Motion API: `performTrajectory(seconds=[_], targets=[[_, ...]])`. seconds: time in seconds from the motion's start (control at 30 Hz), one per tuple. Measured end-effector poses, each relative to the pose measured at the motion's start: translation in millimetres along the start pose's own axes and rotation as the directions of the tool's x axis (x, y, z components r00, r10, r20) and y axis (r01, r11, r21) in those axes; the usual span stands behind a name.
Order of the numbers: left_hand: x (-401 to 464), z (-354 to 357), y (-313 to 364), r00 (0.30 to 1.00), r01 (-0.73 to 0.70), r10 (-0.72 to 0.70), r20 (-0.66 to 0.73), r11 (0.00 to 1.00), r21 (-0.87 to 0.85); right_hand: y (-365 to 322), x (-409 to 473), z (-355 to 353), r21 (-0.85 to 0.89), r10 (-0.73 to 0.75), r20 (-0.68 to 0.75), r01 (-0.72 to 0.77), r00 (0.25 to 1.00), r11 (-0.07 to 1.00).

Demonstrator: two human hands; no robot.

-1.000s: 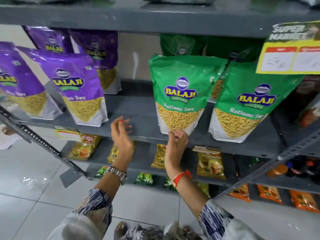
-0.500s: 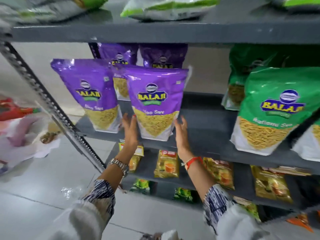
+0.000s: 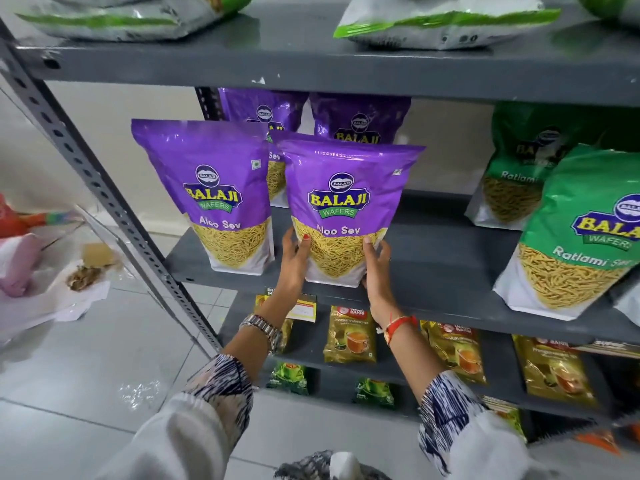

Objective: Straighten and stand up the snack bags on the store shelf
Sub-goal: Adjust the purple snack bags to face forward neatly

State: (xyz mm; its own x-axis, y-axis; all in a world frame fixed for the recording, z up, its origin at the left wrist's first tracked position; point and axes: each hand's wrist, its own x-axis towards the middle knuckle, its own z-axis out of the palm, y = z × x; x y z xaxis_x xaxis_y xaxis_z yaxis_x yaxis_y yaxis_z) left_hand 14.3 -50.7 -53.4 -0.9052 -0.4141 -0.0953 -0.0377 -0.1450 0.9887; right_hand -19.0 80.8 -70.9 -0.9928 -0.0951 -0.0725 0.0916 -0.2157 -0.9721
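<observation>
A purple Aloo Sev bag (image 3: 341, 202) stands upright at the front of the grey shelf (image 3: 433, 271). My left hand (image 3: 294, 259) grips its lower left side and my right hand (image 3: 375, 268) grips its lower right side. A second purple Aloo Sev bag (image 3: 211, 192) stands upright just to its left. Two more purple bags (image 3: 360, 119) stand behind them. To the right stand green Ratlami Sev bags (image 3: 581, 233), the front one leaning left.
A perforated grey upright (image 3: 86, 174) runs diagonally at the left. Pale bags (image 3: 446, 22) lie flat on the shelf above. Small tea packets (image 3: 349, 336) line the lower shelves. Litter and a pink bag (image 3: 20, 265) sit on the tiled floor at left.
Both hands moved from the green bag to the purple Aloo Sev bag and closed on its lower sides. The view shifted left and closer.
</observation>
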Motion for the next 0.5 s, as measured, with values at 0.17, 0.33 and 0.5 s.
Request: performTrajectory(seconds=[0.17,0.33,0.5], targets=[[1,-8,5,1.0,0.012,-0.012,0.014,1.0,0.021,2,2,9,-0.002,0.007,0.004,-0.007,1.0,1.0],[-11,-21,-8,0.997,0.014,-0.003,-0.08,0.989,0.146,2,-8,9,-0.009,-0.038,-0.187,0.036,0.982,0.999],[-30,-77,-13,0.796,-0.204,0.274,-0.54,0.961,0.187,6,-42,42,-0.1,-0.36,-0.248,0.346,0.899,0.933]])
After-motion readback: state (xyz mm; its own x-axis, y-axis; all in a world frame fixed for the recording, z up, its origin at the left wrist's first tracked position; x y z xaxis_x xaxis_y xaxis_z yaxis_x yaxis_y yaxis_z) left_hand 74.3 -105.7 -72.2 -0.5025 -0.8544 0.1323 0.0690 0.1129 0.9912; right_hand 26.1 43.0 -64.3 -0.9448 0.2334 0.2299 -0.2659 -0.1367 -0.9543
